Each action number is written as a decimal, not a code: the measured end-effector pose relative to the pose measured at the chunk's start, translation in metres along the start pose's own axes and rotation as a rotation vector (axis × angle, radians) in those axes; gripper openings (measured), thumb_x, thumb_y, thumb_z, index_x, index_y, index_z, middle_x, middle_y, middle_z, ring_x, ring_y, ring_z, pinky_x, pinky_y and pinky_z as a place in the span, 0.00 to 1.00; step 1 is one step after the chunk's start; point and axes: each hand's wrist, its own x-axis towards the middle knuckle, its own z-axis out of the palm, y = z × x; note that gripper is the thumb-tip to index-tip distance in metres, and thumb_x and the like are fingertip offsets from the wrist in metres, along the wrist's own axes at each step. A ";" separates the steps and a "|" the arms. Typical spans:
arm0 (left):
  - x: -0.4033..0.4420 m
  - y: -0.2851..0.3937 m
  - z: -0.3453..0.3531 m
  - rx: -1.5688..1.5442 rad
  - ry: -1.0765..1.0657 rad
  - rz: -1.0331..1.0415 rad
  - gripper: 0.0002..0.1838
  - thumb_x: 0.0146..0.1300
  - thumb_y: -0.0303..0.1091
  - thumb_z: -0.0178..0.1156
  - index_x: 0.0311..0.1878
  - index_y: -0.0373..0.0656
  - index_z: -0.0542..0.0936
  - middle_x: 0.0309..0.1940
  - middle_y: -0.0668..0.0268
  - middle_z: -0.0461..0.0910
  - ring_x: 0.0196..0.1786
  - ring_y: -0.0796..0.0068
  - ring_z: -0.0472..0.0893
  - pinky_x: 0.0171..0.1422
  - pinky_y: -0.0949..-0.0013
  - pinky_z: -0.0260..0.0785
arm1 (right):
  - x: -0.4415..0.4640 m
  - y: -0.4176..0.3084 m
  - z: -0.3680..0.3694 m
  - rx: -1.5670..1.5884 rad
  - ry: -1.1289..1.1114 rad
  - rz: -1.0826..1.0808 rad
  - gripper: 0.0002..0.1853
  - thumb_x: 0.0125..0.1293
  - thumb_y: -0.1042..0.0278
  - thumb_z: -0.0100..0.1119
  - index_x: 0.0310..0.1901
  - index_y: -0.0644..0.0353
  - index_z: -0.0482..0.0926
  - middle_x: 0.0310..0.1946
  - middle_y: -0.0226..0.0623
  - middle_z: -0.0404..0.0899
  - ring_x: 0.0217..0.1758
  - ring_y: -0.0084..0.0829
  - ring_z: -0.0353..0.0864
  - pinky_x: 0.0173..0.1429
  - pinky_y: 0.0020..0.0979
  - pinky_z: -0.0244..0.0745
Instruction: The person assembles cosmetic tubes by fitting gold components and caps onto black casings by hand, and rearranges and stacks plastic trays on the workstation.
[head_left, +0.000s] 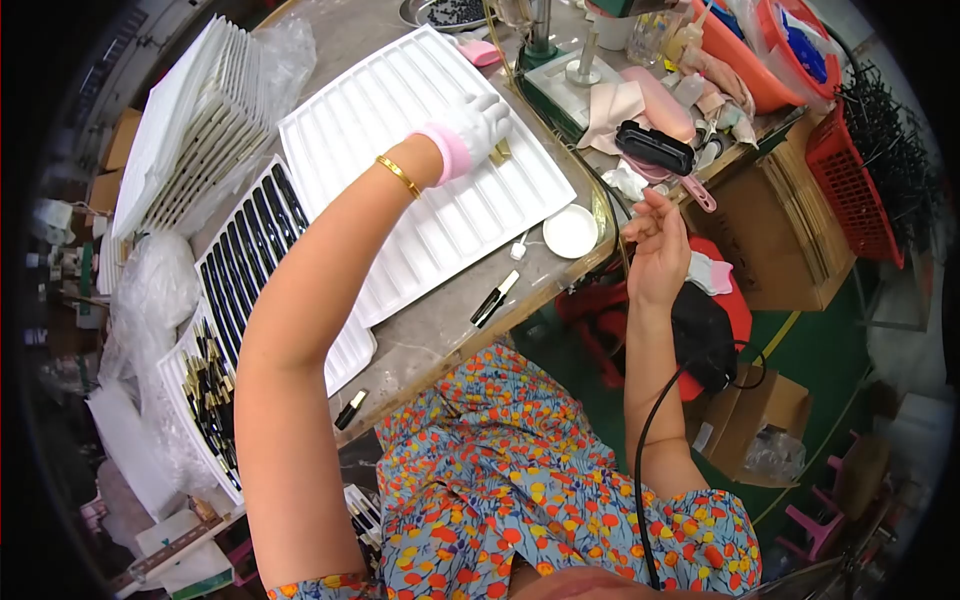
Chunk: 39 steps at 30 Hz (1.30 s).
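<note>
My left hand (470, 128), in a white glove with a pink cuff, is over the upper part of an empty slotted white tray (430, 210). Its fingers are curled, and a small gold-coloured piece (500, 152) shows at their edge; what they grip is mostly hidden. My right hand (658, 245) is bare and raised beyond the table's edge, palm turned up, fingers loosely bent and apart, holding nothing. Near it are a white round dish (570, 231) and a pink-handled tool (698, 192). A black tube with a white end (495, 299) lies on the table.
Black tubes fill a tray (250, 250) at the left, beside a pile of black-and-gold tubes (208, 395). Stacked white trays (195, 130) stand behind. A machine base (560, 85), black case (655, 148), orange basin (735, 65) and red basket (850, 185) are at the right.
</note>
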 end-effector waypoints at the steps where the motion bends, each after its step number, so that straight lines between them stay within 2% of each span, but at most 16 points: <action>1: 0.002 -0.003 0.011 -0.088 0.054 0.015 0.19 0.51 0.27 0.54 0.49 0.47 0.74 0.46 0.61 0.71 0.54 0.62 0.69 0.60 0.65 0.62 | 0.000 0.001 0.000 -0.011 -0.013 0.002 0.21 0.71 0.59 0.36 0.48 0.69 0.71 0.34 0.37 0.75 0.28 0.20 0.73 0.35 0.20 0.66; 6: 0.011 0.004 -0.021 -0.008 -0.099 0.071 0.19 0.50 0.35 0.58 0.48 0.51 0.74 0.47 0.61 0.71 0.53 0.62 0.70 0.59 0.64 0.62 | -0.002 -0.003 -0.001 -0.267 -0.129 -0.081 0.19 0.70 0.60 0.37 0.46 0.67 0.74 0.37 0.36 0.75 0.31 0.18 0.72 0.38 0.21 0.65; 9: 0.004 0.006 -0.009 0.042 -0.059 0.083 0.20 0.51 0.38 0.59 0.50 0.50 0.73 0.46 0.61 0.71 0.52 0.63 0.71 0.57 0.64 0.64 | 0.001 -0.006 -0.008 -0.916 -0.464 -0.511 0.17 0.64 0.54 0.47 0.43 0.55 0.80 0.49 0.39 0.72 0.51 0.37 0.70 0.58 0.37 0.59; 10: 0.001 0.008 -0.002 -0.134 -0.040 -0.080 0.17 0.51 0.35 0.58 0.47 0.48 0.74 0.45 0.61 0.71 0.50 0.63 0.71 0.56 0.65 0.65 | -0.001 -0.009 -0.009 -0.924 -0.462 -0.506 0.17 0.64 0.54 0.47 0.43 0.55 0.80 0.49 0.39 0.72 0.51 0.37 0.70 0.58 0.37 0.59; 11: -0.005 0.008 0.003 -0.311 -0.028 -0.248 0.15 0.52 0.33 0.57 0.45 0.47 0.75 0.45 0.61 0.71 0.49 0.63 0.72 0.55 0.66 0.66 | -0.003 -0.014 -0.008 -1.135 -0.556 -0.575 0.17 0.61 0.51 0.49 0.43 0.52 0.80 0.55 0.41 0.67 0.58 0.41 0.62 0.62 0.44 0.50; 12: -0.010 0.002 0.014 -0.073 0.100 0.021 0.12 0.52 0.30 0.56 0.41 0.44 0.74 0.42 0.62 0.71 0.46 0.63 0.73 0.52 0.68 0.68 | -0.004 -0.015 -0.007 -1.345 -0.652 -0.648 0.18 0.59 0.48 0.51 0.44 0.48 0.81 0.60 0.42 0.63 0.66 0.45 0.54 0.67 0.50 0.41; 16: -0.015 0.001 0.023 -0.014 0.149 0.069 0.11 0.50 0.30 0.56 0.39 0.42 0.73 0.40 0.63 0.71 0.44 0.63 0.73 0.50 0.67 0.68 | -0.004 -0.005 -0.005 -1.409 -0.772 -0.615 0.22 0.57 0.42 0.51 0.44 0.48 0.81 0.67 0.40 0.52 0.72 0.45 0.41 0.66 0.60 0.31; 18: -0.018 -0.001 0.022 0.039 0.270 0.118 0.11 0.50 0.30 0.55 0.38 0.41 0.72 0.38 0.63 0.70 0.43 0.64 0.72 0.49 0.67 0.68 | -0.004 -0.001 -0.001 -1.423 -0.800 -0.599 0.22 0.57 0.42 0.51 0.44 0.48 0.81 0.67 0.40 0.52 0.72 0.45 0.41 0.66 0.61 0.32; 22: -0.025 -0.001 0.033 -0.111 0.284 0.050 0.08 0.50 0.29 0.55 0.36 0.42 0.72 0.38 0.63 0.70 0.43 0.65 0.72 0.49 0.68 0.68 | -0.004 0.003 0.005 -1.484 -0.837 -0.608 0.22 0.57 0.42 0.50 0.41 0.49 0.81 0.67 0.39 0.53 0.72 0.43 0.42 0.66 0.62 0.33; 28: -0.036 -0.005 0.022 0.046 0.258 -0.020 0.08 0.51 0.29 0.55 0.36 0.41 0.71 0.38 0.62 0.71 0.44 0.63 0.72 0.48 0.67 0.67 | 0.002 -0.005 0.007 -1.440 -0.855 -0.581 0.19 0.58 0.46 0.51 0.37 0.52 0.83 0.66 0.39 0.55 0.71 0.43 0.45 0.67 0.60 0.33; 30: -0.054 -0.004 0.006 -0.121 0.515 -0.248 0.08 0.54 0.33 0.54 0.38 0.43 0.72 0.33 0.59 0.73 0.40 0.59 0.73 0.46 0.63 0.68 | 0.003 -0.003 0.008 -1.420 -0.793 -0.575 0.17 0.60 0.50 0.50 0.38 0.51 0.83 0.67 0.40 0.53 0.71 0.43 0.44 0.67 0.59 0.32; 31: -0.067 0.001 0.002 -0.109 0.493 -0.271 0.08 0.54 0.33 0.54 0.38 0.43 0.72 0.33 0.59 0.73 0.40 0.59 0.73 0.46 0.63 0.68 | 0.003 0.004 0.006 -1.446 -0.733 -0.599 0.17 0.61 0.50 0.49 0.40 0.50 0.83 0.68 0.40 0.51 0.72 0.44 0.44 0.67 0.58 0.32; 33: -0.109 0.015 -0.007 -0.387 0.560 -0.646 0.11 0.56 0.30 0.56 0.42 0.39 0.72 0.35 0.55 0.74 0.40 0.55 0.74 0.44 0.62 0.68 | 0.002 0.010 0.009 -1.609 -0.722 -0.642 0.17 0.62 0.50 0.48 0.42 0.50 0.82 0.68 0.40 0.50 0.72 0.44 0.44 0.68 0.58 0.33; 35: -0.164 0.031 -0.002 -0.347 0.541 -0.822 0.12 0.58 0.32 0.55 0.43 0.37 0.72 0.34 0.51 0.74 0.38 0.51 0.75 0.43 0.60 0.68 | -0.002 0.012 0.012 -1.611 -0.767 -0.624 0.17 0.63 0.52 0.47 0.42 0.50 0.82 0.68 0.40 0.50 0.72 0.44 0.44 0.68 0.58 0.33; 38: -0.251 0.056 -0.008 -0.700 0.372 -1.009 0.12 0.61 0.35 0.52 0.42 0.36 0.73 0.31 0.50 0.75 0.38 0.54 0.75 0.43 0.62 0.67 | -0.008 0.001 0.020 -1.547 -0.835 -0.572 0.16 0.64 0.55 0.47 0.39 0.52 0.83 0.67 0.38 0.54 0.71 0.45 0.45 0.67 0.58 0.32; 39: -0.265 0.064 -0.030 -0.920 0.129 -1.228 0.13 0.61 0.35 0.50 0.42 0.37 0.75 0.35 0.49 0.76 0.40 0.50 0.75 0.47 0.59 0.67 | -0.008 0.000 0.020 -1.514 -0.828 -0.558 0.16 0.64 0.56 0.46 0.37 0.52 0.84 0.66 0.38 0.56 0.71 0.45 0.46 0.68 0.58 0.31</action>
